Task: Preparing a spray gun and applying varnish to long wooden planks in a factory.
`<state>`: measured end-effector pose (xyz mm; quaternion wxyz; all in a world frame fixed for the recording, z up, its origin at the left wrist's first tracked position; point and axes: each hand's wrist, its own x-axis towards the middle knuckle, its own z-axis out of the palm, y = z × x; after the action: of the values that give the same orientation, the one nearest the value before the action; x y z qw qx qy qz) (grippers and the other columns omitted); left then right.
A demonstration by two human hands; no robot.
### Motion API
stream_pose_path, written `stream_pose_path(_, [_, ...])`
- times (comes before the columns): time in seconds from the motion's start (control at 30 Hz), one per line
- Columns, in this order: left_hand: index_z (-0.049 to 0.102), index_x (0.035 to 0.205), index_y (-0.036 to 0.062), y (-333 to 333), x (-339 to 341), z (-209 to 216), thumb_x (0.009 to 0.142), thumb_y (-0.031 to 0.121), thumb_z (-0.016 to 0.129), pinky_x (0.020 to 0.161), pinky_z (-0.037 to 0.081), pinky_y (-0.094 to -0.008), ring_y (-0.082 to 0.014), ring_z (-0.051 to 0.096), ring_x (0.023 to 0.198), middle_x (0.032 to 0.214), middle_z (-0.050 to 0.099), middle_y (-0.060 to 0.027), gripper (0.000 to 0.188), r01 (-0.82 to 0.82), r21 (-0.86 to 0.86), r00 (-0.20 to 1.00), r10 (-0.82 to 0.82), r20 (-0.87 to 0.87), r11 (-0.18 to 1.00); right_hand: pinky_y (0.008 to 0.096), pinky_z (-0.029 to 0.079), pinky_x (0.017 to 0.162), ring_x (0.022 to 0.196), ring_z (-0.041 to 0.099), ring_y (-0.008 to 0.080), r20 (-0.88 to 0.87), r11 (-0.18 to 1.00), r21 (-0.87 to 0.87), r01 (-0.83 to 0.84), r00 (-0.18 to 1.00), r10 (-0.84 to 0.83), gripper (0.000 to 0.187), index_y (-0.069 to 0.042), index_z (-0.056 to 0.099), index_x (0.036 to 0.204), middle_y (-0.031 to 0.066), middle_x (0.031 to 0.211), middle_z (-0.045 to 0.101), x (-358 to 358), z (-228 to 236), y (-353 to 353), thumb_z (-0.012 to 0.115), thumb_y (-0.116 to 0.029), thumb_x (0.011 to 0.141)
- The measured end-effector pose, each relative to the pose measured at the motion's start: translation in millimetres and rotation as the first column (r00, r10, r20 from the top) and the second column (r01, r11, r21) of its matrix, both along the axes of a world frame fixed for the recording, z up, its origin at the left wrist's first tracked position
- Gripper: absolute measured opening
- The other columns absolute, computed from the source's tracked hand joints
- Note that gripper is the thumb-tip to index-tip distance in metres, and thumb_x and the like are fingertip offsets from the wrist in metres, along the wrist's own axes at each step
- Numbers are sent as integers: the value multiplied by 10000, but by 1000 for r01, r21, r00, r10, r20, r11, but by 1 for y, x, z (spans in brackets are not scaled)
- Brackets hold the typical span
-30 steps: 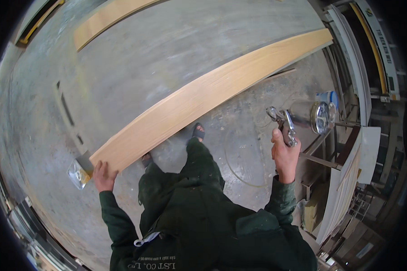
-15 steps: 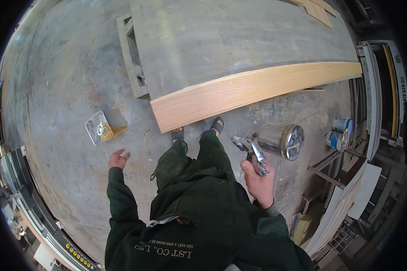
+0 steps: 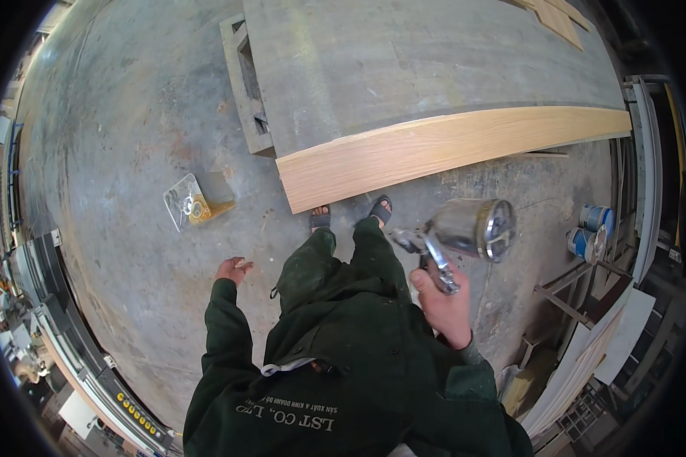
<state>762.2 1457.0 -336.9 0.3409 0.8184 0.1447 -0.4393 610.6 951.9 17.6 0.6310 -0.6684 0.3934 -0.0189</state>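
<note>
My right hand (image 3: pixel 443 305) is wrapped round the handle of a metal spray gun (image 3: pixel 437 259), held out in front of my right side. Its silver cup (image 3: pixel 469 228) points away to the right. My left hand (image 3: pixel 235 270) hangs low at my left side, fingers loosely bent and apart, with nothing in it. Beyond my feet a long light-wood board (image 3: pixel 434 152) lies along the near edge of a large grey panel (image 3: pixel 434 61). The gun stays apart from the board.
On the floor to the left sits a clear plastic tray (image 3: pixel 181 199) with yellowish liquid. Two blue-and-white cans (image 3: pixel 582 242) stand at right, near a metal frame (image 3: pixel 564 286) and leaning sheets (image 3: pixel 625 335). A long dark machine rail (image 3: pixel 76 320) runs along the left.
The view has shifted, so the board, panel and tray sit further right. My left hand has come closer to my body. The spray gun's cup has tilted slightly upward in the picture.
</note>
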Motion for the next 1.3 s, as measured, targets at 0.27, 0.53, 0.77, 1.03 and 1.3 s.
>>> stream_pose_path(0.27, [695,1286,-63,-63,27,15,885,327,845,1073,503,-380,-280,689,1218,1281,738,-215,579,256,122,964,-262,34,959,265,362,420,480,499,77,-71,922,-276,270,951,-300,335,-46,590,881,3,686,573,-44,7,-85,750,-308,1014])
stream_pose_path(0.53, [683,1310,-67,-76,46,23,899,348,824,1067,504,-372,-284,701,1198,1274,739,-223,601,290,24,952,-291,98,957,255,306,396,444,446,68,40,751,-449,484,851,-524,316,-46,643,885,-2,706,589,-57,24,-113,700,-309,1051])
stream_pose_path(0.77, [682,1310,-70,-48,54,27,907,368,810,1068,505,-370,-293,699,1214,1281,737,-226,608,293,80,952,-299,72,953,267,352,416,466,493,81,-87,923,-236,306,939,-333,350,-49,592,835,-11,637,545,-63,22,-27,748,-306,1014])
stream_pose_path(1.03, [689,1296,-72,11,46,21,910,358,810,1080,499,-371,-277,700,1211,1263,745,-224,591,247,64,965,-252,74,967,273,424,696,761,423,87,-129,992,23,121,985,-117,279,-5,611,964,-38,811,494,-40,11,53,835,-169,935])
stream_pose_path(1.3, [715,1260,-58,39,42,17,903,341,824,1069,506,-379,-273,704,1189,1236,759,-205,547,262,104,961,-270,67,959,243,454,747,787,460,68,-73,996,76,-53,996,58,361,-4,683,1242,-60,829,531,-32,16,73,826,-144,942])
